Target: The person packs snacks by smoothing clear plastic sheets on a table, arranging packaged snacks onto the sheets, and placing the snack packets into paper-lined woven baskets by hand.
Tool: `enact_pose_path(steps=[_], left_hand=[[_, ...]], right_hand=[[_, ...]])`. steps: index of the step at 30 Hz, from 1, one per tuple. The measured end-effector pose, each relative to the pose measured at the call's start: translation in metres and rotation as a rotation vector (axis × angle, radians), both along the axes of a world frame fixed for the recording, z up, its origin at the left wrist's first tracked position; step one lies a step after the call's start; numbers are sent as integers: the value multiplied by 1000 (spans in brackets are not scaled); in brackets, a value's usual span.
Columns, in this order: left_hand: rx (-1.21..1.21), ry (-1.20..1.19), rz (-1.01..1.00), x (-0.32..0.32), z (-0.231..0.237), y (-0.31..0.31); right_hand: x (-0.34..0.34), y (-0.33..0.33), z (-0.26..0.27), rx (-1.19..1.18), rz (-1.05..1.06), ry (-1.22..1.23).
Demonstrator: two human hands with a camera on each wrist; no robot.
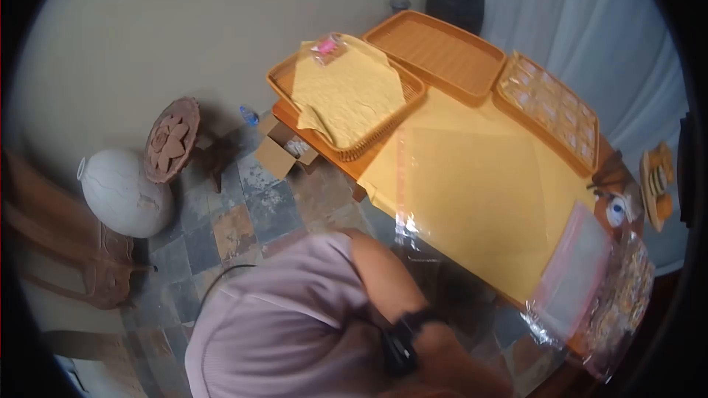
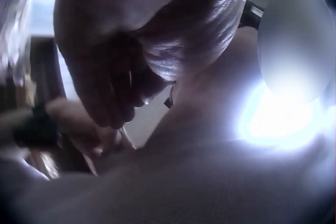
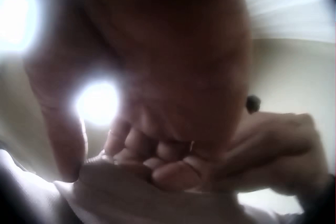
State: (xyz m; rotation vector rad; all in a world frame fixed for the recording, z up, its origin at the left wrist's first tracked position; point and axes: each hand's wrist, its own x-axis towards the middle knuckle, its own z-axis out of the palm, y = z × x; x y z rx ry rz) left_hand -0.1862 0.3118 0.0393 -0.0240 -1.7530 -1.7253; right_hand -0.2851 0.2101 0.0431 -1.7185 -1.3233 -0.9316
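Note:
Both hands are at the front of the person's mauve shirt (image 1: 273, 309). In the right wrist view the right hand (image 3: 157, 71) pinches shirt cloth, thumb on one side and curled fingers on the other. Beside it, the left hand (image 3: 273, 153) reaches in from the right edge. Seen from the left wrist, the left hand (image 2: 126, 40) fills the upper part, dark and backlit, its fingers bent down toward the cloth; I cannot tell whether cloth is between them. A bare forearm (image 1: 391, 273) with a black wristband (image 1: 424, 317) folds toward the body in the head view.
A table covered in yellow cloth (image 1: 369, 184) carries a large clear plastic sheet (image 1: 472, 184). Wicker trays stand at its far side, one tray (image 1: 435, 51) bare, another tray (image 1: 546, 110) with small packets. Plastic bags (image 1: 571, 273) lie at the right end. Left are a carton (image 1: 276, 155) and white vase (image 1: 125, 191).

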Motion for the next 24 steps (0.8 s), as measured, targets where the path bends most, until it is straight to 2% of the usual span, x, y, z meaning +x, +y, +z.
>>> enact_pose_path(steps=[5, 6, 7, 8, 14, 17, 19, 24], left_hand=[[30, 19, 89, -88, -38, -29], [50, 39, 97, -144, -59, -41], [64, 45, 110, -132, -54, -36], [78, 52, 121, -153, -62, -42], [148, 95, 139, -165, -64, -32], [185, 112, 193, -161, -62, -36], [219, 120, 219, -136, -52, -35], [280, 148, 267, -149, -56, -28]], right_hand=[[18, -4, 8, -30, 67, 19], [15, -3, 8, -21, 71, 40], [17, -3, 8, -19, 79, 46], [17, -3, 9, -17, 86, 53], [3, -1, 13, -19, 79, 99], [7, -1, 14, -18, 121, 114], [9, 0, 11, -8, 139, 121], [10, 2, 12, -7, 167, 148]])
